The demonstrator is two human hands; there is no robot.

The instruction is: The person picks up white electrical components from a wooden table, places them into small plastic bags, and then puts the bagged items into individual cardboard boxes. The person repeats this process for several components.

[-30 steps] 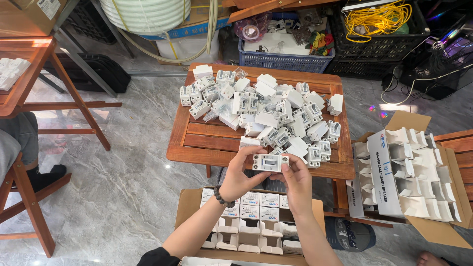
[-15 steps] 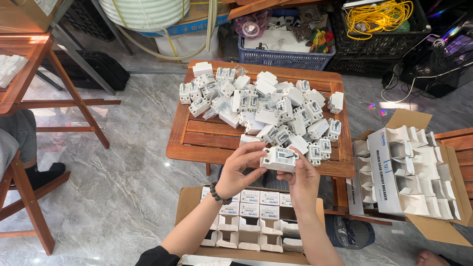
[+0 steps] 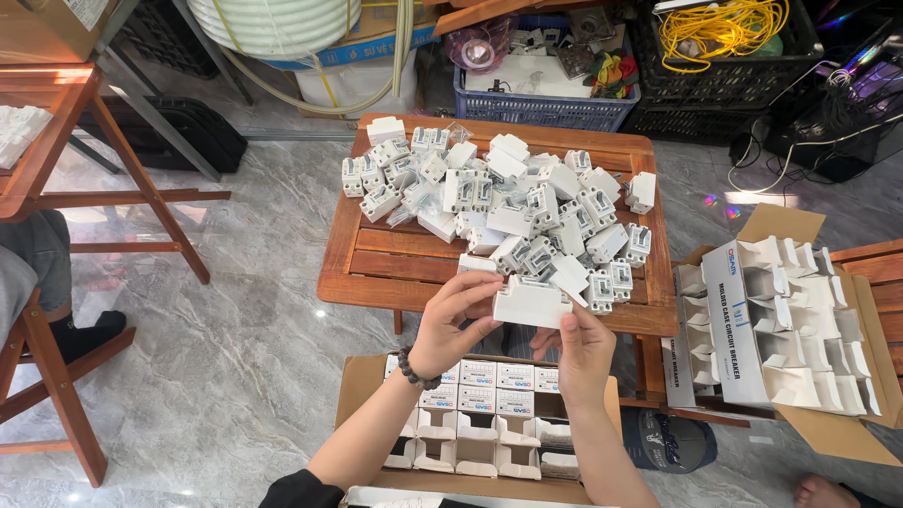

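1. I see a wooden slatted table (image 3: 395,268) bearing a heap of white circuit breakers (image 3: 508,202).
2. Cardboard box (image 3: 362,376) of small cartons sits below my hands.
3. My left hand (image 3: 451,325) and right hand (image 3: 583,348) both clamp one white breaker (image 3: 530,303) above the table's near edge.

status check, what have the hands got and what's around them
Left hand and right hand both grip one white breaker unit. Pile of breakers on wooden table. Nothing blocking.
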